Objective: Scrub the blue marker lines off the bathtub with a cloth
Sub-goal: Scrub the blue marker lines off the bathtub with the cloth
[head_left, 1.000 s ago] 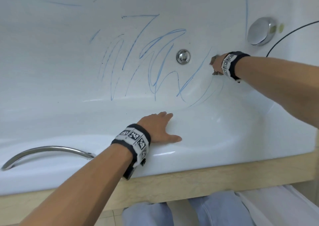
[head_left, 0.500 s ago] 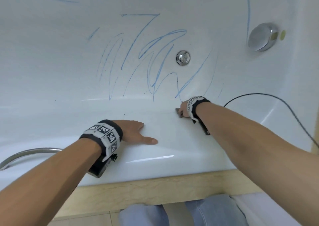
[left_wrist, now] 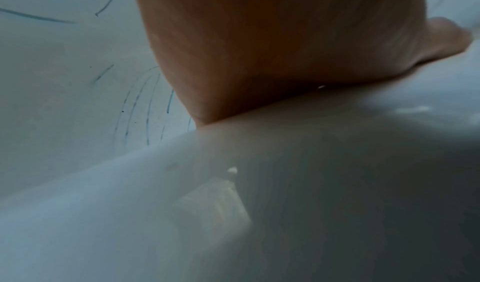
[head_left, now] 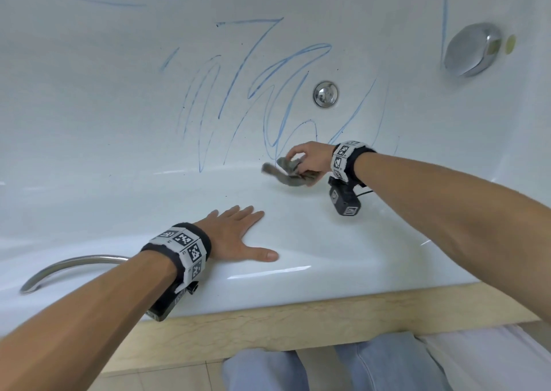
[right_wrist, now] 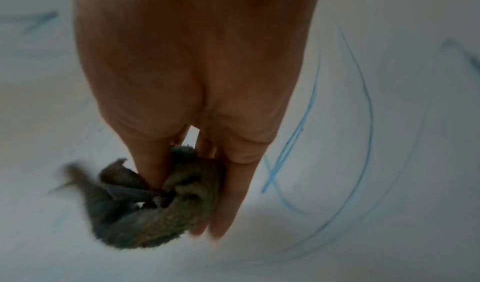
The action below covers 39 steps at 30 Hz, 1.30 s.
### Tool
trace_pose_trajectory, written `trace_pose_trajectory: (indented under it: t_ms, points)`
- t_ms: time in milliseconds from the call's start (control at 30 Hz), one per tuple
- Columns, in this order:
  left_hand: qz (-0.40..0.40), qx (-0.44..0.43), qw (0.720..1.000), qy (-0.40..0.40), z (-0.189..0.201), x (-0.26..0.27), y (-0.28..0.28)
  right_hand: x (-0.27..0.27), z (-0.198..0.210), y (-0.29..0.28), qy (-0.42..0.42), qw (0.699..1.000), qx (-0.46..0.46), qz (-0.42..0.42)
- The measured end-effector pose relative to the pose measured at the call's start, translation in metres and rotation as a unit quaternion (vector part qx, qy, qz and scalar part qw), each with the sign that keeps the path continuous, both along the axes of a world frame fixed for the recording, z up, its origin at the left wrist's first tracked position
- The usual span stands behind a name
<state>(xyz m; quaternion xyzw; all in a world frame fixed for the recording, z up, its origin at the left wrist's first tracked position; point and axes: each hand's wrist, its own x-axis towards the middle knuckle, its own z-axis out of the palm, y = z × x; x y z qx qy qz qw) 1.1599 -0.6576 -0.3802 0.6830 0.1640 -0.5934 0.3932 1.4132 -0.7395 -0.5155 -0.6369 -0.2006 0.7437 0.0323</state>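
Blue marker lines (head_left: 268, 104) scrawl across the inner wall of the white bathtub (head_left: 89, 122); more of these blue strokes (right_wrist: 293, 143) show in the right wrist view. My right hand (head_left: 307, 161) is inside the tub below the scrawl and grips a bunched grey cloth (head_left: 286, 173), which hangs crumpled from the fingers (right_wrist: 233, 184) as a dark wad (right_wrist: 155, 214). My left hand (head_left: 238, 235) lies flat on the tub's near rim (head_left: 328, 259), fingers straight and spread. The left wrist view shows only the palm (left_wrist: 285, 50) pressed on the rim.
A small chrome button (head_left: 325, 94) sits on the tub wall right of the scrawl. A large chrome overflow cap (head_left: 471, 49) is at the upper right. A chrome grab handle (head_left: 68, 267) runs along the rim at left. A beige ledge (head_left: 298, 328) borders the tub's front.
My right hand swept from the tub wall near the overflow cap down and left to below the scrawl, and the cloth now hangs in view. The left hand stays flat on the rim.
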Motion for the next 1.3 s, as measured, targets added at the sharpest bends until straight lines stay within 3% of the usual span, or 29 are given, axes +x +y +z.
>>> trace_pose_trajectory:
  t_ms: [33, 100, 167, 233, 300, 433, 600, 733, 867, 967, 1067, 1167, 1300]
  points:
    - [-0.002, 0.000, 1.000, 0.001, 0.000, 0.000, 0.000, 0.007, -0.003, -0.005, -0.060, 0.990, 0.034, 0.121]
    - [-0.007, -0.001, 1.000, 0.003, -0.001, 0.000, 0.000, 0.016, -0.012, -0.016, -0.124, 0.934, 0.070, 0.326]
    - [-0.013, -0.001, 1.000, 0.004, -0.001, 0.001, 0.001, 0.020, -0.021, -0.027, -0.134, 0.872, 0.057, 0.468]
    - [-0.015, -0.003, 1.000, 0.005, 0.000, 0.002, 0.000, 0.019, -0.024, -0.036, -0.126, 0.827, 0.031, 0.546]
    - [-0.015, -0.007, 1.000, 0.006, 0.000, 0.003, -0.001, 0.016, -0.024, -0.040, -0.133, 0.827, 0.042, 0.544]
    - [-0.016, -0.007, 1.000, 0.002, -0.001, 0.002, 0.001, 0.011, -0.036, -0.042, -0.154, 0.854, 0.062, 0.493]
    - [-0.022, -0.012, 1.000, 0.004, -0.002, 0.002, 0.001, -0.002, -0.046, -0.032, -0.143, 0.828, 0.057, 0.539]
    - [-0.018, -0.012, 1.000, 0.003, -0.002, 0.002, 0.001, -0.023, -0.046, -0.027, -0.139, 0.848, 0.070, 0.506]
    - [-0.010, -0.010, 1.000, 0.006, -0.001, 0.003, 0.001, -0.042, -0.042, -0.014, -0.093, 0.871, 0.130, 0.464]
    - [-0.009, -0.011, 1.000, 0.005, -0.003, 0.002, 0.000, -0.053, -0.029, 0.006, -0.008, 0.891, 0.142, 0.432]
    - [-0.012, -0.013, 1.000, 0.004, -0.004, 0.002, 0.000, -0.057, -0.019, 0.020, 0.040, 0.870, 0.156, 0.466]
    - [-0.010, -0.014, 1.000, -0.001, -0.003, 0.002, 0.002, -0.055, -0.029, 0.011, -0.031, 0.858, 0.143, 0.493]
    - [-0.006, -0.011, 1.000, -0.001, -0.001, 0.001, 0.001, -0.045, -0.050, -0.011, -0.116, 0.823, 0.060, 0.553]
